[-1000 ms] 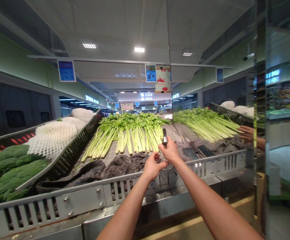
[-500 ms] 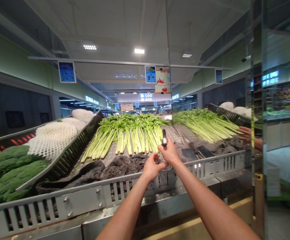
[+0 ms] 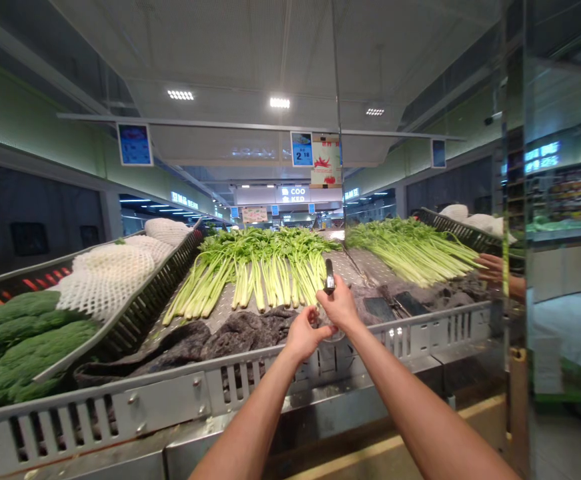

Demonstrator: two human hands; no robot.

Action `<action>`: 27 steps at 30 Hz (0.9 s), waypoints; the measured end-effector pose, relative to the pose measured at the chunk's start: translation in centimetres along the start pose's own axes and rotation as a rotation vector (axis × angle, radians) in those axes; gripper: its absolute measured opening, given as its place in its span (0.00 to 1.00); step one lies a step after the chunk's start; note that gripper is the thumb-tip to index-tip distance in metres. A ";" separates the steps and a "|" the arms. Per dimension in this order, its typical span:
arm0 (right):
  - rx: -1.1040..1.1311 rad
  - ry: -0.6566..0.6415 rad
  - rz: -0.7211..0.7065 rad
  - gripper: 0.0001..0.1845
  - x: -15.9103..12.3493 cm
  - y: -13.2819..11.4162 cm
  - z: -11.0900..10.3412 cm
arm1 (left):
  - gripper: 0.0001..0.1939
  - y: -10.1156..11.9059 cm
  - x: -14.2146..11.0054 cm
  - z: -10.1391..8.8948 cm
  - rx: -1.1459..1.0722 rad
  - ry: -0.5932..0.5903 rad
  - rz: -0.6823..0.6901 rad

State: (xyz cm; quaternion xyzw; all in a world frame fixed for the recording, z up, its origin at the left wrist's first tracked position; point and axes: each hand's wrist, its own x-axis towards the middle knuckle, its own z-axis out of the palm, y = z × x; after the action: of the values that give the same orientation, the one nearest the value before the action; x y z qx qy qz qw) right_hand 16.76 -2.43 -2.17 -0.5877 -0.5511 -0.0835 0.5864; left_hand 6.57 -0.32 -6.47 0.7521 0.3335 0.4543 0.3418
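My right hand [image 3: 339, 305] is closed around a small black tool [image 3: 329, 277] with a shiny metal part, its tip pointing up; its exact kind is unclear. Just left of it, my left hand [image 3: 306, 333] is curled, thumb reaching toward the right wrist and fingertips close together. Whatever lies between those fingers is too small to make out. Beyond both hands, celery [image 3: 270, 270] lies in a row, leafy tops away from me and pale stalk ends toward me. A dark crumpled cloth [image 3: 250, 333] stretches along the near edge, left of my hands.
A grey slotted rail [image 3: 165, 400] runs along the front of the shelf. On the left, a black crate [image 3: 157, 293] borders broccoli [image 3: 30, 340] and produce in white foam netting [image 3: 107, 273]. A mirror panel [image 3: 420, 173] at right reflects celery and a hand. Price signs [image 3: 301, 149] hang overhead.
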 end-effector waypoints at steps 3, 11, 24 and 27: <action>-0.001 -0.004 0.006 0.17 0.0 0.0 0.0 | 0.25 -0.1 0.1 0.0 0.007 0.002 -0.004; -0.007 -0.020 -0.002 0.14 0.0 -0.1 -0.1 | 0.27 0.1 -0.2 0.0 0.027 0.000 -0.022; 0.012 0.001 -0.008 0.15 -0.1 -0.1 -0.1 | 0.27 0.5 -0.4 -0.1 0.089 0.000 -0.033; 0.044 -0.002 0.009 0.17 -0.1 0.0 -0.1 | 0.31 0.5 -0.5 -0.1 0.047 -0.007 -0.052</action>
State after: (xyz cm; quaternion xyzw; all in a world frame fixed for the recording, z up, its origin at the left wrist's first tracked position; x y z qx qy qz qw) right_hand 16.78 -2.58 -2.26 -0.5775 -0.5507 -0.0680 0.5988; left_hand 6.41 -0.96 -6.25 0.7527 0.3624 0.4344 0.3369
